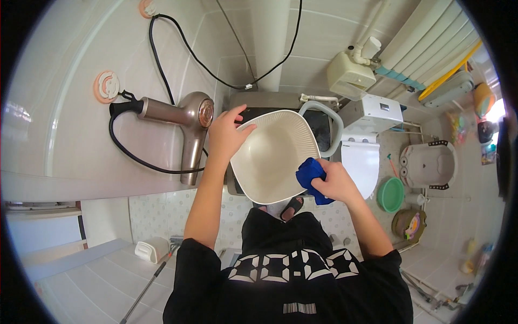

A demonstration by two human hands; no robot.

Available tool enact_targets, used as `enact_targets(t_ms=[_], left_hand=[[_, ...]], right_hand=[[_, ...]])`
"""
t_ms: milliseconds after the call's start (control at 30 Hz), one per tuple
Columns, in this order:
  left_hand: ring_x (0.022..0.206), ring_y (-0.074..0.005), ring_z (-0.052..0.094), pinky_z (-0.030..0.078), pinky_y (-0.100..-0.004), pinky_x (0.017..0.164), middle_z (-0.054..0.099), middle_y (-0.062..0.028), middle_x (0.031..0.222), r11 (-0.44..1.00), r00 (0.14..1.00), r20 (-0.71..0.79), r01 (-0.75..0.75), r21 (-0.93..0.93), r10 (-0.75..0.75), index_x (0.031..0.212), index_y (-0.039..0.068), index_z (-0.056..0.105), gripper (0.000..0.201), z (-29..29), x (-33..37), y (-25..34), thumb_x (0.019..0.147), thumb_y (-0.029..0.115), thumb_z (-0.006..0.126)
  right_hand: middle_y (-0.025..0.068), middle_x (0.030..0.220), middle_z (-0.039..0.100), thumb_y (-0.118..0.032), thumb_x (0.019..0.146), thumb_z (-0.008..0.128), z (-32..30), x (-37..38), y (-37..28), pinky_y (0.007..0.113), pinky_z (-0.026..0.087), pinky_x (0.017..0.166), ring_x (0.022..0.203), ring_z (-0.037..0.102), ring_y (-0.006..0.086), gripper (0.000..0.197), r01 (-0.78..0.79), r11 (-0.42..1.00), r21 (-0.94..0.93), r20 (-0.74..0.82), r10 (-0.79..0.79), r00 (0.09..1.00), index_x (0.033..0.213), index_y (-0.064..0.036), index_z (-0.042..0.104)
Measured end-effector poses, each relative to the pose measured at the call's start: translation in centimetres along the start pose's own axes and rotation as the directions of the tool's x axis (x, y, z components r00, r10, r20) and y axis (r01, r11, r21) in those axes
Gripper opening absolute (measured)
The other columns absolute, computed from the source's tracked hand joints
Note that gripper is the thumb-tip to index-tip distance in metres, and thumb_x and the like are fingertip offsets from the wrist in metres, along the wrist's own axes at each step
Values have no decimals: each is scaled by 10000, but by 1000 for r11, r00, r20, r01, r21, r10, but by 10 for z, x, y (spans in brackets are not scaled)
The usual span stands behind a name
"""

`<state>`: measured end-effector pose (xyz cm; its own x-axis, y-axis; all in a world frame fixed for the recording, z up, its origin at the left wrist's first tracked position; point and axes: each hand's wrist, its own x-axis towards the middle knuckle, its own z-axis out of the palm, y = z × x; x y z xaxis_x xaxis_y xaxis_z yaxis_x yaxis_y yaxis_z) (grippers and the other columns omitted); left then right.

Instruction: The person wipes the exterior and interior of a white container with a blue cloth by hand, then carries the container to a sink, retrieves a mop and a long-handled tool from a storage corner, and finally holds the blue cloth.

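Observation:
A cream, rounded-square basket (272, 162) with a ribbed inner wall is in front of me, its hollow side facing up; nothing shows inside. At its left rim is my left hand (229, 135), thumb over the edge and fingers round the outside, gripping it. My right hand (333, 181) is closed round a bunched dark blue cloth (312, 175), pressed against the basket's right rim. A pale grey looped handle (335, 132) stands out at the basket's far right side. The basket hides most of the dark-topped surface (322, 127) behind it.
A hair dryer (178, 119) with a black cord hangs on the left wall. To the right stand a white toilet (360, 162), a green basin (390, 194) and a white tub (429, 163). A long-handled mop (154, 281) lies at lower left.

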<state>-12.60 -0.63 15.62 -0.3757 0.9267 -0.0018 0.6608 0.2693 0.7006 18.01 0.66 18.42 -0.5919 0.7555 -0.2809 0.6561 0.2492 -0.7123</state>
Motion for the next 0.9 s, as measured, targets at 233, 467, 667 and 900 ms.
enact_targets(t_ms=[233,467,667,900], left_hand=[[1389,-287,393,320,-360,1121,392,-177,1524,851,964,-259,-178,-495,52,1539,32,252,747,33,-83,-45,917,148,650],[1388,-214,371,302,-320,1126,358,-132,1537,578,962,72,218,-786,-265,1545,27,218,626,65,-107,-48,1062,375,411],[1439,-226,298,252,-337,1162,284,-108,1582,486,929,56,242,-839,-366,1563,84,201,666,73,-101,-53,1054,487,346],[1455,-237,268,222,-369,1179,241,-80,1604,334,962,75,164,-928,-263,1582,145,155,689,69,-96,-37,1041,536,324]], right_hand=[[251,769,660,-186,724,615,4,3,3,419,535,699,716,659,408,356,-17,989,147,-71,28,997,1008,24,654],[247,769,662,-204,745,605,-22,12,-36,461,536,722,761,662,424,389,83,995,-48,52,-80,995,1072,7,619],[206,804,686,-170,780,612,24,108,-55,468,539,728,789,681,390,325,302,856,-419,219,-227,949,1055,3,615],[141,1065,725,-147,795,648,127,178,-18,413,549,838,976,705,301,262,288,675,-679,536,188,823,1021,-65,752]])
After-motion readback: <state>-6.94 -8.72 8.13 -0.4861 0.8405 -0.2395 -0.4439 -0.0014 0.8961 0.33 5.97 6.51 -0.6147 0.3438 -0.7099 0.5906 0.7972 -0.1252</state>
